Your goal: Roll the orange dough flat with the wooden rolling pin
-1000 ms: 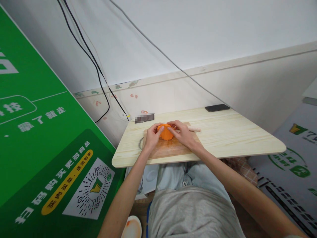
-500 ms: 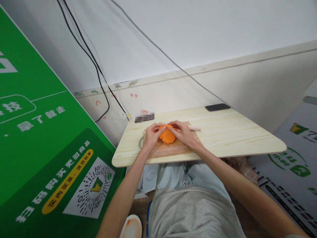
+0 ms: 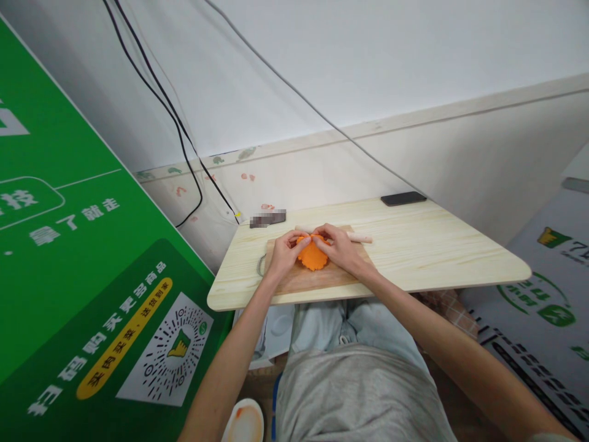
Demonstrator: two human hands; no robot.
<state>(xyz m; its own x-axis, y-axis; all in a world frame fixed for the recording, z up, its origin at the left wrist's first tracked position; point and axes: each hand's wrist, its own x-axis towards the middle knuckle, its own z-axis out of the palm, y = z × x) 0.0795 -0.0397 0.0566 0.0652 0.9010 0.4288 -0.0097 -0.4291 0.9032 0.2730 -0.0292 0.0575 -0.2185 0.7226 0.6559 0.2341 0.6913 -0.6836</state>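
Head view: just above the wooden board (image 3: 317,282), the orange sheet (image 3: 313,258) has just slipped slightly toward the board's near edge, its ruffled rim facing the person; pinching at the sheet's far side seems still under way. There the left hand (image 3: 283,250) and right hand (image 3: 339,247) keep their fingers clamped on it. Compared with earlier, more of the pale rod (image 3: 362,238) shows along the board's far side. Beyond the board, a dark phone (image 3: 404,199) lies unmoved on the tabletop (image 3: 442,245).
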